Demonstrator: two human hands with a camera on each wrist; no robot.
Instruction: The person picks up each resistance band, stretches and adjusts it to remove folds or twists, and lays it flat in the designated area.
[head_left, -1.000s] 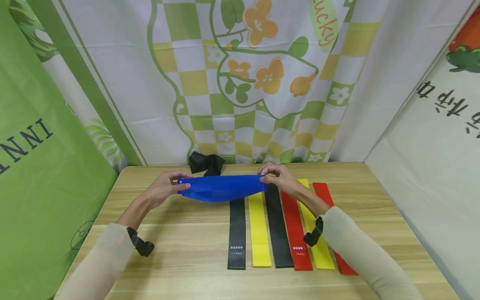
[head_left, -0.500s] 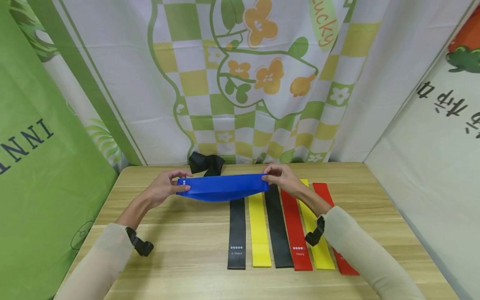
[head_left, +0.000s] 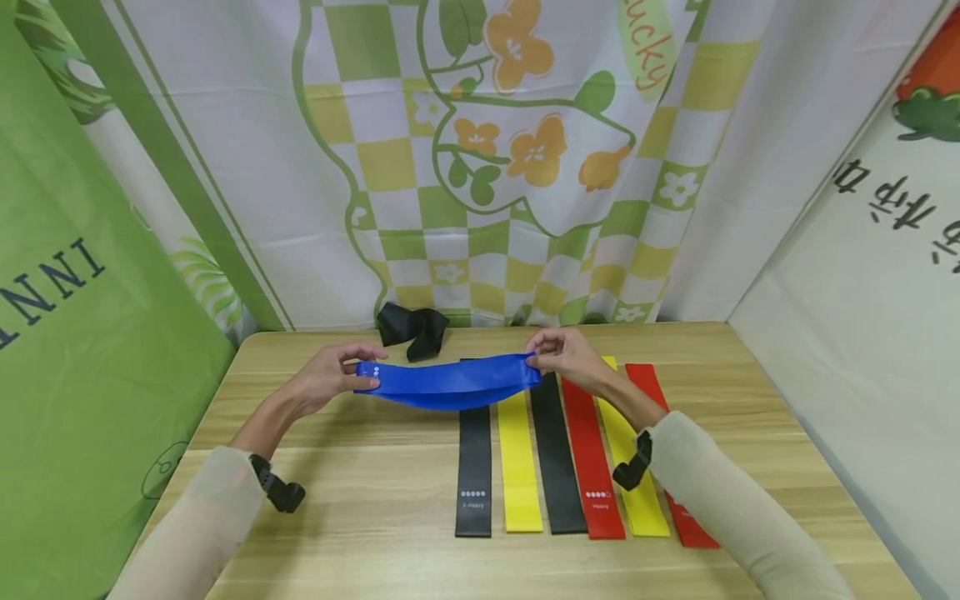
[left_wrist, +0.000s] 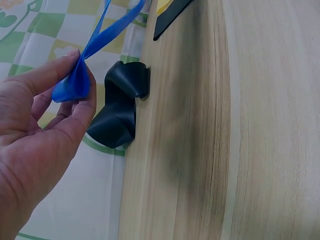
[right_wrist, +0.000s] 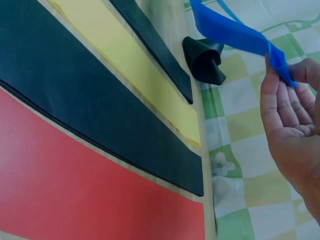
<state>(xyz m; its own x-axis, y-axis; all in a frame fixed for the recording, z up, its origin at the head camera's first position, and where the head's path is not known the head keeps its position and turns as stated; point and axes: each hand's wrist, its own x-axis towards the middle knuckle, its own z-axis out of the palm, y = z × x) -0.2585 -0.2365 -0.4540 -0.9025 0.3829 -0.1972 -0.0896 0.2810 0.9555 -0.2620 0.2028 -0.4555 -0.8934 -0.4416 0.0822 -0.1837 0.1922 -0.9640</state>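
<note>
A blue resistance band (head_left: 442, 380), a flat loop, hangs between both hands above the table, its lower layer sagging. My left hand (head_left: 330, 379) pinches its left end between thumb and fingers, near small white dots. At the other end my right hand (head_left: 566, 358) pinches the band the same way. In the left wrist view the blue band (left_wrist: 75, 85) folds together at the fingertips; in the right wrist view the blue band (right_wrist: 230, 32) runs twisted to the thumb. Beneath it, a black band (head_left: 474, 475) and a yellow band (head_left: 520, 467) lie flat, their far parts partly covered.
Further right lie another black band (head_left: 558, 467), a red band (head_left: 596, 467), a second yellow band (head_left: 637, 492) and a second red band (head_left: 648, 383), partly under the right arm. A crumpled black band (head_left: 412, 329) sits at the table's back edge, by the curtain (head_left: 517, 275).
The blue band's right end has shifted slightly right, and its two layers have spread a little. More of the crumpled black band shows. Both hands keep their pinch.
</note>
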